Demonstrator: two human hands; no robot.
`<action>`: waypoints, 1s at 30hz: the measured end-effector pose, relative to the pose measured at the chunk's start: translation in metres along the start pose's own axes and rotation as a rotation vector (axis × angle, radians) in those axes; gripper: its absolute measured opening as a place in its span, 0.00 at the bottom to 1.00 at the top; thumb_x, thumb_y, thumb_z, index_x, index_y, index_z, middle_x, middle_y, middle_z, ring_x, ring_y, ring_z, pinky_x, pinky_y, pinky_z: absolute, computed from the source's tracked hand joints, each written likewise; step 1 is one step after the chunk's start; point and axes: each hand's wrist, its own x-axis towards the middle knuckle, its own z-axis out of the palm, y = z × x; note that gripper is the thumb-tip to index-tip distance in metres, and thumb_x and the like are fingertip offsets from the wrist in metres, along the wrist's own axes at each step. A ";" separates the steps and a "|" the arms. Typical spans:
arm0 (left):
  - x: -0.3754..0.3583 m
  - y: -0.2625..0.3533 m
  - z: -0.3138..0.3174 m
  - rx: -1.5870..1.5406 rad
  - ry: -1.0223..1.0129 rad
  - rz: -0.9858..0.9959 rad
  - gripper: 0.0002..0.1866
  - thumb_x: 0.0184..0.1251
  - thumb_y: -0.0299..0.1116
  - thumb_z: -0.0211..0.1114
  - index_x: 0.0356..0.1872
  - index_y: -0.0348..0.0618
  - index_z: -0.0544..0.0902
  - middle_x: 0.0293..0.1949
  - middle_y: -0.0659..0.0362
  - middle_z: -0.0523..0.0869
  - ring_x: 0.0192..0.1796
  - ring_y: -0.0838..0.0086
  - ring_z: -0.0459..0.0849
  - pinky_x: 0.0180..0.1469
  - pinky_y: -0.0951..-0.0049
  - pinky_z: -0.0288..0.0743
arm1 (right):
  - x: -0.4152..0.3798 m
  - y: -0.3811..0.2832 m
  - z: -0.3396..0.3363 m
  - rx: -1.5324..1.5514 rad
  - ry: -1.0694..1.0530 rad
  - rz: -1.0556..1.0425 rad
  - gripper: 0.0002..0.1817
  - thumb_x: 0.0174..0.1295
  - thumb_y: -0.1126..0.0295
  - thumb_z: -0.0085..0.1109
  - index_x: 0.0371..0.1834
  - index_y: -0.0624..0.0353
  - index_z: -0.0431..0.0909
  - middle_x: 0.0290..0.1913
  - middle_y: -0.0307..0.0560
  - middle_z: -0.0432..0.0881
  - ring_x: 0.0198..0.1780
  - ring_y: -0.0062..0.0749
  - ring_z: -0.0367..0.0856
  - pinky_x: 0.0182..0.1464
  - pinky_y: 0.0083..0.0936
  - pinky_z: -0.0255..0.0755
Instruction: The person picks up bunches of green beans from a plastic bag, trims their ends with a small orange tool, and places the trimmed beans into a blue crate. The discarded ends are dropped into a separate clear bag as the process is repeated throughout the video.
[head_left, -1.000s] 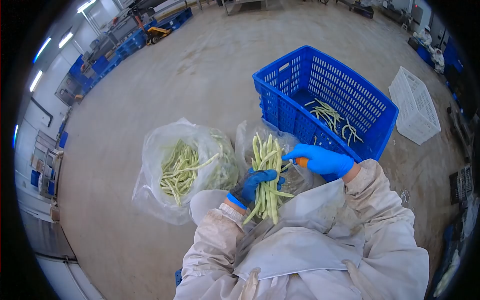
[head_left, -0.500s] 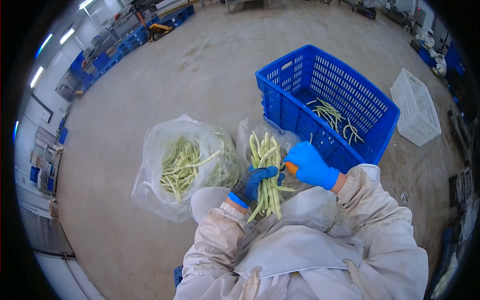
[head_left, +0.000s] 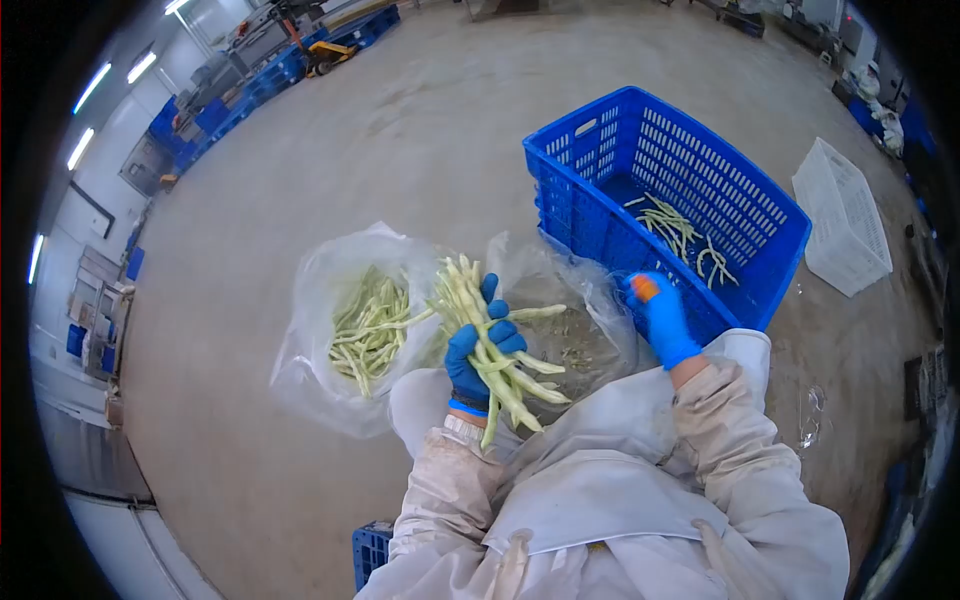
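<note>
My left hand (head_left: 485, 345), in a dark blue glove, is wrapped round a bunch of pale green beans (head_left: 510, 385) above my lap. My right hand (head_left: 660, 315), in a bright blue glove, is closed on a small orange-handled tool (head_left: 645, 288) beside the blue crate (head_left: 590, 225); the tool's tip does not show clearly. Below and between the hands lies an open clear bag (head_left: 610, 345) with small bean scraps inside. Left of it, another clear bag (head_left: 300, 340) holds many beans (head_left: 368, 335).
Some beans (head_left: 675, 228) lie inside the blue crate. A white crate (head_left: 842, 220) stands to its right. Part of another blue crate (head_left: 372, 550) shows at the bottom. Co-workers in white (head_left: 885, 125) are at the far right. A yellow pallet jack (head_left: 328, 52) stands at the back left.
My left hand has turned and moved left with the beans, which now fan out to the lower right. My right hand has moved right, away from the bunch, with the orange tool.
</note>
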 end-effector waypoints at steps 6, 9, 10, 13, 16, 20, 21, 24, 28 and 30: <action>-0.002 0.003 0.008 -0.245 -0.157 0.060 0.40 0.59 0.31 0.60 0.72 0.44 0.49 0.47 0.58 0.75 0.33 0.81 0.72 0.37 0.77 0.70 | 0.011 0.020 -0.016 -1.132 -0.422 -0.424 0.31 0.60 0.71 0.59 0.67 0.59 0.61 0.57 0.49 0.72 0.55 0.39 0.72 0.58 0.31 0.66; -0.002 0.001 0.015 -0.269 -0.190 0.024 0.40 0.59 0.30 0.59 0.72 0.44 0.50 0.47 0.58 0.76 0.33 0.82 0.73 0.36 0.77 0.70 | 0.001 -0.005 0.006 -0.789 -0.607 -0.325 0.29 0.62 0.67 0.54 0.68 0.55 0.60 0.62 0.60 0.65 0.61 0.50 0.67 0.62 0.35 0.62; -0.002 0.001 0.017 -0.266 -0.200 0.015 0.40 0.59 0.30 0.60 0.71 0.44 0.50 0.47 0.58 0.76 0.33 0.81 0.74 0.36 0.78 0.70 | -0.005 -0.018 0.018 -0.790 -0.599 -0.320 0.29 0.62 0.67 0.54 0.68 0.55 0.60 0.62 0.60 0.65 0.61 0.50 0.67 0.62 0.35 0.62; 0.000 0.000 0.020 -0.264 -0.207 -0.006 0.40 0.59 0.31 0.61 0.72 0.44 0.50 0.47 0.58 0.76 0.33 0.82 0.73 0.36 0.78 0.70 | -0.014 -0.046 0.046 -0.442 -0.600 -0.177 0.24 0.62 0.70 0.53 0.64 0.57 0.65 0.55 0.59 0.73 0.54 0.47 0.74 0.56 0.34 0.68; 0.000 -0.001 0.022 -0.253 -0.194 0.004 0.40 0.59 0.31 0.61 0.71 0.44 0.50 0.47 0.58 0.76 0.33 0.83 0.73 0.35 0.78 0.70 | -0.013 -0.058 0.054 -0.641 -0.701 -0.254 0.18 0.63 0.73 0.51 0.57 0.59 0.72 0.45 0.54 0.79 0.45 0.42 0.79 0.48 0.32 0.72; -0.001 -0.001 0.021 -0.244 -0.168 0.014 0.40 0.59 0.31 0.61 0.71 0.45 0.50 0.47 0.58 0.76 0.33 0.83 0.73 0.35 0.78 0.69 | -0.016 -0.056 0.057 -0.709 -0.675 -0.282 0.13 0.63 0.74 0.51 0.50 0.62 0.74 0.39 0.53 0.81 0.39 0.41 0.80 0.42 0.32 0.73; -0.001 -0.001 0.021 -0.244 -0.168 0.014 0.40 0.59 0.31 0.61 0.71 0.45 0.50 0.47 0.58 0.76 0.33 0.83 0.73 0.35 0.78 0.69 | -0.017 -0.055 0.057 -0.718 -0.675 -0.317 0.12 0.62 0.74 0.51 0.49 0.63 0.74 0.38 0.53 0.81 0.39 0.41 0.80 0.41 0.32 0.73; -0.001 -0.001 0.021 -0.244 -0.155 0.019 0.41 0.59 0.31 0.61 0.72 0.45 0.50 0.46 0.58 0.76 0.33 0.83 0.73 0.35 0.78 0.69 | -0.019 -0.051 0.055 -0.633 -0.686 -0.288 0.12 0.63 0.74 0.51 0.48 0.62 0.75 0.37 0.53 0.81 0.37 0.40 0.80 0.40 0.31 0.73; 0.000 -0.002 0.023 -0.244 -0.154 0.017 0.41 0.59 0.31 0.61 0.72 0.44 0.50 0.46 0.58 0.76 0.32 0.83 0.73 0.35 0.78 0.69 | -0.023 -0.051 0.057 -0.700 -0.607 -0.220 0.11 0.63 0.73 0.50 0.47 0.62 0.75 0.35 0.50 0.81 0.35 0.36 0.79 0.38 0.28 0.73; 0.000 -0.003 0.026 -0.249 -0.157 0.015 0.41 0.59 0.30 0.61 0.71 0.44 0.50 0.46 0.59 0.76 0.32 0.83 0.73 0.35 0.79 0.69 | -0.023 -0.047 0.057 -0.333 -0.501 0.002 0.09 0.63 0.73 0.50 0.45 0.61 0.77 0.32 0.45 0.80 0.33 0.31 0.78 0.36 0.26 0.72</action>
